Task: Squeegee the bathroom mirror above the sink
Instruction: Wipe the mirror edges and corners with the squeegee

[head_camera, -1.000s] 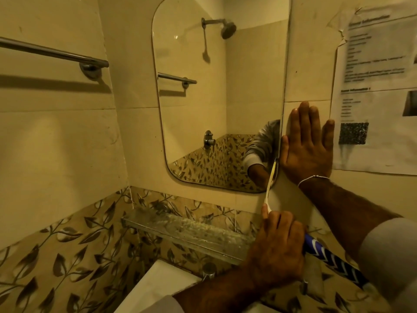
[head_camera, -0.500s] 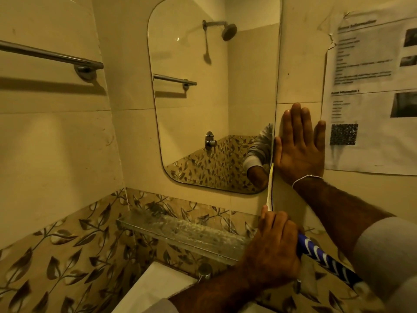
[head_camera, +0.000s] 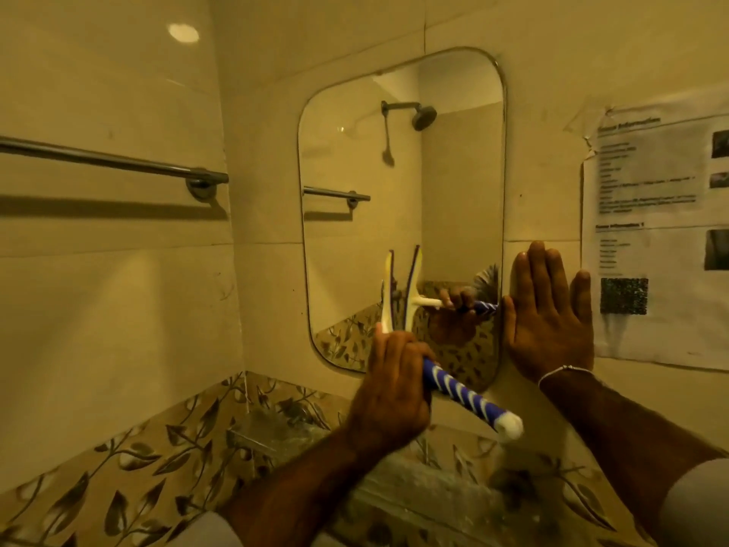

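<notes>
- Sweeping leftward, the squeegee (head_camera: 398, 294) now stands with its pale blade upright over the lower middle of the bathroom mirror (head_camera: 402, 171); a second ago the blade sat at the mirror's lower right edge, just beside the other hand.
- In the head view, the left hand (head_camera: 394, 396) grips the squeegee's blue-and-white striped handle (head_camera: 461, 392) close under the head, fingers curled round it, and the handle's white end cap points down and to the right.
- The right hand (head_camera: 548, 317) lies flat on the tiled wall, fingers straight and together, its edge just beside the mirror's right rim; it holds nothing and has kept that place through all three pictures.
- The blade's double shows in the glass right next to it, so it probably touches the surface, though the blur makes actual contact hard to confirm.
- The camera has also tilted up and shifted, so the mirror's rounded top now shows, while the sink has dropped out of view and only a glass shelf (head_camera: 394, 487) below the mirror remains.
- For the task this reads as a horizontal stroke from right to left across the bottom band, roughly half travelled; the left part of that band and all the glass above, where the shower head (head_camera: 424, 116) is reflected, look not yet wiped.
- A taped paper notice (head_camera: 655, 230) hangs right of the flat hand, and a towel bar (head_camera: 114, 161) runs along the left wall, well apart from the work.
</notes>
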`<state>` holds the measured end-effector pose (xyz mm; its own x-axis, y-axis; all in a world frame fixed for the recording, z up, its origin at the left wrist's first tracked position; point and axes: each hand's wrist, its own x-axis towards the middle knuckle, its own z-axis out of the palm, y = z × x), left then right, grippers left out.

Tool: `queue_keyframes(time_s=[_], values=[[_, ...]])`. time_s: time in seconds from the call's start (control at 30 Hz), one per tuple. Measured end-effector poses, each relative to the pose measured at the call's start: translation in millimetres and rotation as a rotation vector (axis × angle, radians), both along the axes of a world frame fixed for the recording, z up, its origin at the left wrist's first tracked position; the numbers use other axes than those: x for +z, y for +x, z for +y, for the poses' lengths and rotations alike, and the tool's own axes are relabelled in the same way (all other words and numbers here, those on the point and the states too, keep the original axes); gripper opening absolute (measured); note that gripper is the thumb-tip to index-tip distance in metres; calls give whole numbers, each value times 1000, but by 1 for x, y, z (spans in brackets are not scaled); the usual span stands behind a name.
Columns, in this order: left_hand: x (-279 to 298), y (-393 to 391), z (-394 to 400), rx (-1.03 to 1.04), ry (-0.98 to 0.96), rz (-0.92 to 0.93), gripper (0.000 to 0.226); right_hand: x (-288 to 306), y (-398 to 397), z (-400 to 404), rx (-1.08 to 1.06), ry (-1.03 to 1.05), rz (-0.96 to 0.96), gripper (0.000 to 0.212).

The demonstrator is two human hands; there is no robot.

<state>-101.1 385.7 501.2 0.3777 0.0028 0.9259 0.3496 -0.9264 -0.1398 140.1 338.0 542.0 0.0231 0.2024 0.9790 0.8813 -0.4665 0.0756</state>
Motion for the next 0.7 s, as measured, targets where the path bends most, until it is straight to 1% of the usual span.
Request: queue_keyframes(time_s=[0.03,0.07,0.1,0.13,0.2,0.23,0.37,0.53,0.7], values=[[13,-5,8,55,2,7,21,-1,1,0,8,11,-3,68],[29,-9,16,113,-14,22,41,-1,1,0,16,21,-6,68],[42,-13,25,167,-30,25,54,-1,1,1,21,27,-7,68],[53,-17,34,200,-16,17,50,-1,1,1,25,33,-7,68],[71,-22,52,220,32,-9,20,0,0,1,31,42,-12,67],[80,-23,61,212,55,-18,16,0,0,1,32,45,-17,67],[119,-27,83,224,54,-18,14,1,0,1,39,43,-9,68],[164,-30,100,308,44,-25,27,1,1,3,42,37,0,70],[209,-39,116,374,-27,-90,22,0,4,5,31,49,-9,70]])
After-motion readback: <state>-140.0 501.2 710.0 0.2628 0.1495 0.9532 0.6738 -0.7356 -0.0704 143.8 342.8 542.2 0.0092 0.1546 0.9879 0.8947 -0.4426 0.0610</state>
